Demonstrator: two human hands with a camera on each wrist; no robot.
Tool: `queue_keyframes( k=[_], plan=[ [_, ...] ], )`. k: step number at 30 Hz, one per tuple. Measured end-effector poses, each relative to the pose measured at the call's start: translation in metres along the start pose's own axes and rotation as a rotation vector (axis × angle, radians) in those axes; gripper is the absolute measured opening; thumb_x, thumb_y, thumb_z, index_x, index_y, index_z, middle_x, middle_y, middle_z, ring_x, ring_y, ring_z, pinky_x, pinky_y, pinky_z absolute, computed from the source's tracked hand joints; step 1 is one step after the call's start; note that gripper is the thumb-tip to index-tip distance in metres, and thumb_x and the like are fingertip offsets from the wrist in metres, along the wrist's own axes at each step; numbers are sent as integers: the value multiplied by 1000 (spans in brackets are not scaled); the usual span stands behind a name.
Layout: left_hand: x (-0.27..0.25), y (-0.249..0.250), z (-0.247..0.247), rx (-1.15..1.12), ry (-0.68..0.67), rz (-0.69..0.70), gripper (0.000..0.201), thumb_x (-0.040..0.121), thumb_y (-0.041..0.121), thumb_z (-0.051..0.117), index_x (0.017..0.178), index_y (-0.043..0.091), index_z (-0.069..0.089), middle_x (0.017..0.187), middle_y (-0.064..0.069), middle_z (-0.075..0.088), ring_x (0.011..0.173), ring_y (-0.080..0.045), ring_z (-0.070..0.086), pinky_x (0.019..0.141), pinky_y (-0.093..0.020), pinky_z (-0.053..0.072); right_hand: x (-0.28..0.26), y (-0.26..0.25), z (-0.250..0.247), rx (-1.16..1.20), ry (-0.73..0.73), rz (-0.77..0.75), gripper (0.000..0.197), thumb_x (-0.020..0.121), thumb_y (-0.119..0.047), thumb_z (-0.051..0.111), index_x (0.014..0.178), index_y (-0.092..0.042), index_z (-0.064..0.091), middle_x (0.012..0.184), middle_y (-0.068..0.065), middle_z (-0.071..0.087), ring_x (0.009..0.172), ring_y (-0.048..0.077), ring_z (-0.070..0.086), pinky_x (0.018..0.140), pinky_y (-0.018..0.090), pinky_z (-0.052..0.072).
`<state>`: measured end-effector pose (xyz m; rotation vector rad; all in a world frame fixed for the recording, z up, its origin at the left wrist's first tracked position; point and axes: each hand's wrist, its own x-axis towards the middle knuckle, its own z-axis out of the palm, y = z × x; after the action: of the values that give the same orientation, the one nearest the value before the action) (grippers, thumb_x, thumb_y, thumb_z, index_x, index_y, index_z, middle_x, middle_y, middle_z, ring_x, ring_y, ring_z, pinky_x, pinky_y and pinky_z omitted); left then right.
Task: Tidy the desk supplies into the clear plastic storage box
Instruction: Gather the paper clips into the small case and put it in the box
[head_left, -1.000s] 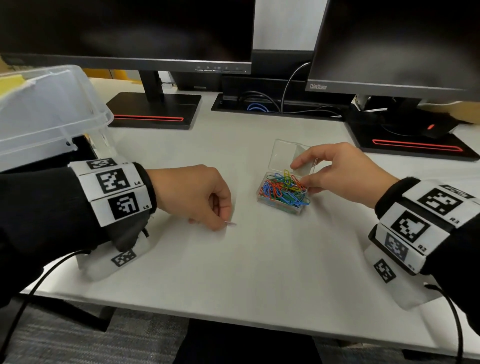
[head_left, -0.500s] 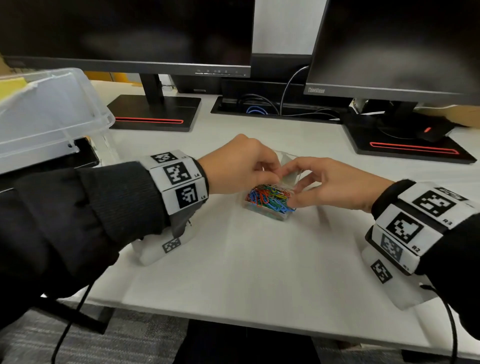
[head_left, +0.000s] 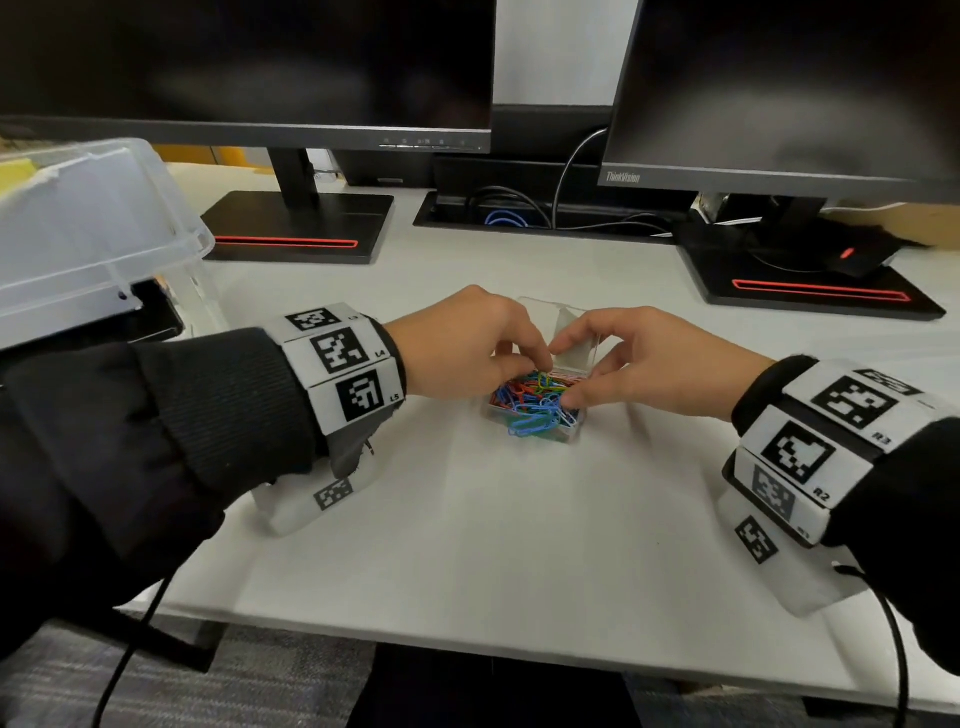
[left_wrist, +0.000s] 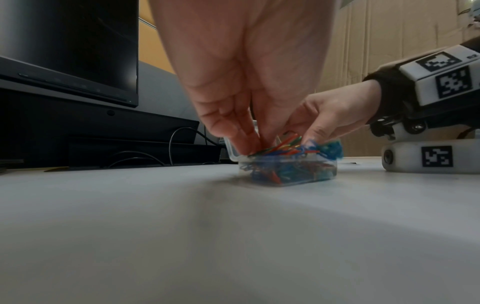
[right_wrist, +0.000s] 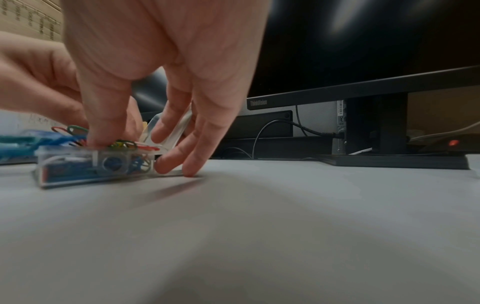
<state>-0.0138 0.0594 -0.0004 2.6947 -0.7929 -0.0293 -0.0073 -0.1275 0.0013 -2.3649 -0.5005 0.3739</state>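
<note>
The clip case sits mid-tabletop, well clear of every edge, overfilled, lid raised. Left hand fingertips press bunched into the clips. Right hand pinches the case. Risk: forcing the lid shut may spill protruding clips.

"ThinkVision" on the lower left bezel of the right monitor, also readable in the right wrist view, "L4" and "L5" on the left wrist band beside its square markers, "R2" and "R3" on the right wrist band
</note>
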Motion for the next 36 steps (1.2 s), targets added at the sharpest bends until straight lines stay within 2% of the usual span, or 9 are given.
queue_keyframes(
  k=[5,9,13,18,21,24,30,33,36],
  plan=[
    [-11,5,-6,-155,29,62,30,75,38,73,101,25,70,91,10,61,79,-3,56,61,2,33,0,-1,0,3,-22,-13,30,79,-13,64,106,-27,60,114,-3,59,91,18,67,84,27,49],
    [-19,10,-2,-94,-86,124,37,58,37,86,86,22,67,82,10,56,74,-7,53,66,-8,39,2,1,0,-14,-8,-5,34,82,-10,60,112,-25,61,117,-3,57,92,18,68,88,26,50],
    [-28,13,2,-127,-92,257,34,61,44,78,84,19,71,72,18,52,72,-9,52,67,-14,43,3,3,-1,-28,50,-3,30,83,-7,55,107,-25,62,113,-3,59,87,18,68,81,23,48],
    [-32,14,12,-104,-239,306,34,76,36,70,104,16,72,98,0,68,88,-13,61,82,-21,46,4,4,-1,-44,65,-4,30,84,-6,54,103,-27,62,109,-4,59,84,18,67,79,23,48],
    [-29,12,12,-108,-236,318,22,81,22,67,101,14,73,90,0,66,69,4,54,69,-4,39,4,3,-2,-44,66,-9,31,84,-3,53,100,-28,62,109,-4,58,83,19,65,82,27,50],
    [-30,11,11,-57,-261,240,16,81,18,68,95,14,72,79,8,57,59,4,48,65,-6,38,4,4,-2,-44,61,-12,33,83,0,55,100,-27,63,109,-3,57,82,19,64,81,26,49],
    [-24,10,-4,-82,0,172,19,72,18,67,89,12,72,70,15,53,59,-7,55,58,2,34,5,5,-2,-41,70,-13,31,82,1,55,98,-23,66,91,-10,59,71,12,61,72,18,48],
    [-13,5,-10,-13,59,123,16,77,15,70,93,14,72,79,7,58,67,-13,57,59,2,34,6,5,-2,-54,64,-14,32,82,1,54,99,-24,66,87,-14,58,79,16,63,79,24,49],
    [-2,2,-8,57,33,89,19,84,21,65,102,18,70,92,2,64,75,-11,57,61,1,33,5,4,-3,-48,82,-36,32,83,0,53,95,-26,66,95,-7,58,76,14,63,74,20,48]
  ],
)
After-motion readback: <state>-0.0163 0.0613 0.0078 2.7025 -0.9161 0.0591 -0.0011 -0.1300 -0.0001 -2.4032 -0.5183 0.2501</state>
